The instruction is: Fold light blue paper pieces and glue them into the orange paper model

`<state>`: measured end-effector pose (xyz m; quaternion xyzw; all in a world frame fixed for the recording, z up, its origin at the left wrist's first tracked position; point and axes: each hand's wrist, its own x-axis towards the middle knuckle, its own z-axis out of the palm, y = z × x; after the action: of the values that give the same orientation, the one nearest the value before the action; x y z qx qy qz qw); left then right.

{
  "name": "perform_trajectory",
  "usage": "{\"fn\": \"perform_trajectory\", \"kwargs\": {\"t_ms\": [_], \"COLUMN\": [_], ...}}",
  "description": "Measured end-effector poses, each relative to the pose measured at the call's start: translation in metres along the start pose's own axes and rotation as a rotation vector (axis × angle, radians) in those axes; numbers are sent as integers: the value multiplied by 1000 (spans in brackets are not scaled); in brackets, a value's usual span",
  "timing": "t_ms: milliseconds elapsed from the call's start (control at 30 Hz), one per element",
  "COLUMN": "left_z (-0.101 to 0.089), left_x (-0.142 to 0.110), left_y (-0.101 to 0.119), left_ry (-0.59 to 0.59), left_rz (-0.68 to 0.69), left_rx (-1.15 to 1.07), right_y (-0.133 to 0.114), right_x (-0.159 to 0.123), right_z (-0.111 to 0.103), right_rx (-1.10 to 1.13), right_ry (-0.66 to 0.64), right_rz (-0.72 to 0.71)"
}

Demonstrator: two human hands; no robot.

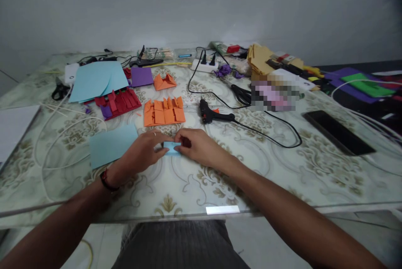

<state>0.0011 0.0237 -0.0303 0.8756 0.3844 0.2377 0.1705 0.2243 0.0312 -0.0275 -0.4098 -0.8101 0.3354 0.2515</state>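
A small piece of folded light blue paper (pixel 171 148) lies on the patterned table in front of me. My left hand (pixel 147 148) pinches its left end between thumb and fingers. At the other end, my right hand (pixel 195 145) grips the paper with thumb and curled fingers, hiding part of it. Beside my left wrist rests a flat light blue sheet (pixel 113 145). Just beyond my hands sit folded orange paper pieces (pixel 165 112). A black glue gun (pixel 213 114) lies to their right, its cord trailing away.
Large blue sheets (pixel 99 78), red folded paper (pixel 121 102) and scissors (pixel 60 90) are at the back left. A power strip (pixel 204 65) stands at the back. On the right lies a phone (pixel 339 132). A white cable (pixel 47 156) loops across the left.
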Motion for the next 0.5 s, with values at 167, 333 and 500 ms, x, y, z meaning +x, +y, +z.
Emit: {"fn": "perform_trajectory", "kwargs": {"t_ms": [167, 333, 500], "left_z": [1, 2, 3], "left_x": [1, -1, -1], "left_y": [2, 2, 0], "left_ry": [-8, -24, -45], "left_rz": [37, -6, 22], "left_rx": [-24, 24, 27], "right_y": [4, 9, 9], "right_x": [0, 0, 1], "right_z": [3, 5, 3], "right_rx": [19, 6, 15], "right_ry": [35, 69, 45], "right_rz": [-144, -206, -196]}}
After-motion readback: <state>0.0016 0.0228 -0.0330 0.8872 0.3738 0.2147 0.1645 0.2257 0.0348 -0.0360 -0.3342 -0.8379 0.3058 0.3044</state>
